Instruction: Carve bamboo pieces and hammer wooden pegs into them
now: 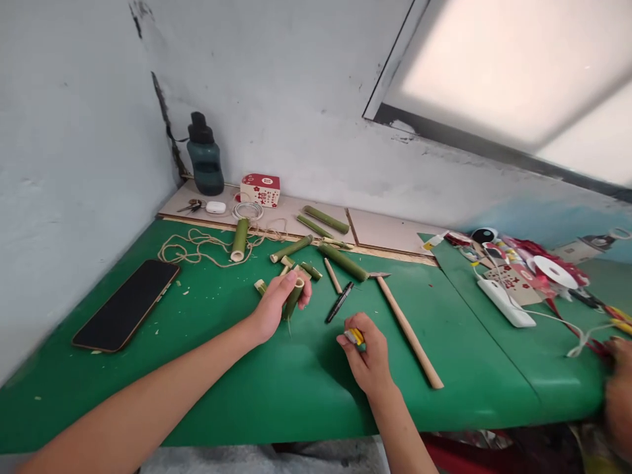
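My left hand (276, 306) is wrapped round a short green bamboo tube (292, 304), its hollow end facing up toward me. In the fist of my right hand (366, 352) is a small yellow tool with a grey metal part, apparently a utility knife (354, 336); most of it is hidden by the fingers. Several cut bamboo pieces (343, 262) lie just beyond my left hand. A black marker (340, 302) and a thin wooden stick (332, 275) rest between the hands. To the right of my right hand is a hammer (409, 332) with a long wooden handle.
A phone (127, 306) lies at left, near loose twine (197, 253) and an upright bamboo tube (239, 240). Along the wall stand a bottle (205, 161) and a small box (260, 191). A power strip (506, 303) and clutter fill the right, where another person's hand (619, 378) appears blurred.
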The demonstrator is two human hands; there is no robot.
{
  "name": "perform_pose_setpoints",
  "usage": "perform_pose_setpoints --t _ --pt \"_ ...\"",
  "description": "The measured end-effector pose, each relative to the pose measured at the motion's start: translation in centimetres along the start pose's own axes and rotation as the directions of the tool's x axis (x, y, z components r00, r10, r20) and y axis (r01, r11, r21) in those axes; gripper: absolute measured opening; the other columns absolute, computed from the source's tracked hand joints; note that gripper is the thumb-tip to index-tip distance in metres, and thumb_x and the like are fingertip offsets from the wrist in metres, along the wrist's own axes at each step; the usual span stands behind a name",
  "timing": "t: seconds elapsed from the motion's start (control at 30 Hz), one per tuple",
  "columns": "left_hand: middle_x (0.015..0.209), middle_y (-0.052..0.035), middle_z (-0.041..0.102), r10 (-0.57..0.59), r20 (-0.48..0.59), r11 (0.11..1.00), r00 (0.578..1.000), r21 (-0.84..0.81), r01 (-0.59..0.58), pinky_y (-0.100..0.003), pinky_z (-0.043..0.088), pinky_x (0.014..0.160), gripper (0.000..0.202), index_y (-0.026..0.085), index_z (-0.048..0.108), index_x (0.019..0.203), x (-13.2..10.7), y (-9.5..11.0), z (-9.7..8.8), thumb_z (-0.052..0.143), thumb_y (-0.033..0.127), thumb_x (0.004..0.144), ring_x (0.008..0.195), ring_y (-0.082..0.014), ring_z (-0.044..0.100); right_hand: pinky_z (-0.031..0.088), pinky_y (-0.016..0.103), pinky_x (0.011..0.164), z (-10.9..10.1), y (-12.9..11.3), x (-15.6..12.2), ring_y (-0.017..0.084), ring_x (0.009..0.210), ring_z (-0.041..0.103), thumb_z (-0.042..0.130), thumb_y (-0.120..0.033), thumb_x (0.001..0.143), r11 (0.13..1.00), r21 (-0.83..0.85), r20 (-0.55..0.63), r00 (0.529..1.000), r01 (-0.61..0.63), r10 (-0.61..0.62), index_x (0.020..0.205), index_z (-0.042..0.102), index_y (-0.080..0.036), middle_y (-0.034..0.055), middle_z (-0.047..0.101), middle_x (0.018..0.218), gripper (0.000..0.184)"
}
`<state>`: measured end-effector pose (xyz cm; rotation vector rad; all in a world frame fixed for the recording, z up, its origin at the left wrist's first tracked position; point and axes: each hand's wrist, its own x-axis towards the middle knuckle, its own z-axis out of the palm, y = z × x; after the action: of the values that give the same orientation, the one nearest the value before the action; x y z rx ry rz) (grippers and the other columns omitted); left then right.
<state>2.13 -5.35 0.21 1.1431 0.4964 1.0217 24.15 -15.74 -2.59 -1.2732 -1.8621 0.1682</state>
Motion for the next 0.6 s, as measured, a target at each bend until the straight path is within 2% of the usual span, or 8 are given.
perform_pose_setpoints --t 0.17,0.37,0.6 --pt "0.07 -0.0025 0.047 0.005 0.001 0.995 1.0 0.096 -0.005 -0.033 0.031 0.062 0.06 0.019 0.057 0.073 -1.1 -0.2 1.1 0.039 0.07 0.099 0.062 -0.0155 0.04 0.055 0.038 0.078 -0.7 -0.3 0.3 0.024 0.092 0.065 0.066 -0.017 0.095 0.998 0.025 0.061 0.997 0.049 -0.051 0.114 0.062 -0.027 0.0076 0.068 0.1 0.022" --pt "0.065 -0.0027 0.042 -0.034 0.028 0.992 0.999 0.12 0.031 -0.036 0.024 0.06 0.072 0.02 0.05 0.067 -1.8 -0.3 1.5 0.029 0.084 0.093 0.059 -0.0166 0.034 0.055 0.042 0.075 -1.0 -0.4 0.7 0.025 0.085 0.066 0.064 -0.018 0.097 0.996 0.073 0.066 0.997 0.045 -0.05 0.117 0.064 -0.031 0.0073 0.071 0.097 0.024" --pt "0.058 0.0012 0.036 -0.156 0.056 0.983 0.986 -0.09 0.161 -0.032 0.02 0.057 0.068 0.02 0.047 0.068 -0.3 0.1 0.7 0.032 0.081 0.095 0.054 -0.013 0.025 0.05 0.041 0.074 -1.0 0.1 0.7 0.024 0.085 0.064 0.055 -0.029 0.104 0.989 0.126 0.149 0.984 0.074 -0.092 0.12 0.061 -0.027 0.0083 0.07 0.098 0.018"
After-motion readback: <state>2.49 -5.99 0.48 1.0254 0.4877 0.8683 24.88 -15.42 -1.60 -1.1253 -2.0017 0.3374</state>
